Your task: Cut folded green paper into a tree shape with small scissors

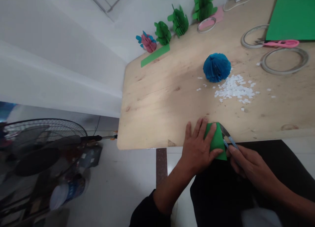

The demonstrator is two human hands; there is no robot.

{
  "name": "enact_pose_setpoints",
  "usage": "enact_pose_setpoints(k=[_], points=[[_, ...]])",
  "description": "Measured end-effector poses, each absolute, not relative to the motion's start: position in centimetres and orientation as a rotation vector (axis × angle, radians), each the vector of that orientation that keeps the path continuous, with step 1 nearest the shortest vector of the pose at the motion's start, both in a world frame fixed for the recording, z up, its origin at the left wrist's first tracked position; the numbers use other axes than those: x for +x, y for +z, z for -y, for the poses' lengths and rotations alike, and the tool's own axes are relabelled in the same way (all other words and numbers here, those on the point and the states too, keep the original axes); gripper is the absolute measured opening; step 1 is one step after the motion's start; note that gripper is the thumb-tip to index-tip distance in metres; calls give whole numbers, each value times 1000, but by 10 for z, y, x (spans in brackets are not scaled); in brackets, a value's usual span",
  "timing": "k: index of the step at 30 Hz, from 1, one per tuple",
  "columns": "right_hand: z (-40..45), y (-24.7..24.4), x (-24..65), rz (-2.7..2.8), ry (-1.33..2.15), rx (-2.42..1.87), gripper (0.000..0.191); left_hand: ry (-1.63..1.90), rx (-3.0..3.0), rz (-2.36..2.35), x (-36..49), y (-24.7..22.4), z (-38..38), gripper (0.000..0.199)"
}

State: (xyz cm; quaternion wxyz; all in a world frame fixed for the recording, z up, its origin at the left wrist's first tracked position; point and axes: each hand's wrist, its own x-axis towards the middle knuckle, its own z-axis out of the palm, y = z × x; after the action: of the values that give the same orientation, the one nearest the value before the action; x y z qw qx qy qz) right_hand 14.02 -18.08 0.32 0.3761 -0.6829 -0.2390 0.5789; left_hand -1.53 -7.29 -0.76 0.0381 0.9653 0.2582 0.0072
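A folded piece of green paper lies at the front edge of the table, its lower end past the edge. My left hand holds it down, with the fingers spread over its left side and the thumb across its lower part. In my right hand is a pair of scissors with light blue handles. Their dark blades lie along the paper's right edge, close to its upper corner. The fingers behind the handles are partly hidden.
A blue paper ball sits beside white paper bits. Tape rings, pink scissors and green sheets are at right. Green paper shapes and a pink-and-blue one line the wall. A fan stands left.
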Motion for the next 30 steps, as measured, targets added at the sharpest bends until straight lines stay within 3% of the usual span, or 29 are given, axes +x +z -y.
enact_pose_setpoints(k=[8, 14, 17, 23, 30], points=[[182, 6, 141, 736, 1426, -1731, 59, 52, 2768, -796, -14, 0, 70, 73], [189, 0, 144, 1059, 1229, -1763, 48, 323, 2396, -837, -16, 16, 61, 64], [189, -3, 150, 1346, 997, -1789, 40, 465, 2259, -873, -17, 24, 52, 56], [185, -2, 159, 1735, 349, -1711, 28, 565, 2026, -816, -23, 36, 43, 17], [185, -3, 165, 1858, 160, -1582, 17, 565, 1844, -782, -29, 36, 46, 27]])
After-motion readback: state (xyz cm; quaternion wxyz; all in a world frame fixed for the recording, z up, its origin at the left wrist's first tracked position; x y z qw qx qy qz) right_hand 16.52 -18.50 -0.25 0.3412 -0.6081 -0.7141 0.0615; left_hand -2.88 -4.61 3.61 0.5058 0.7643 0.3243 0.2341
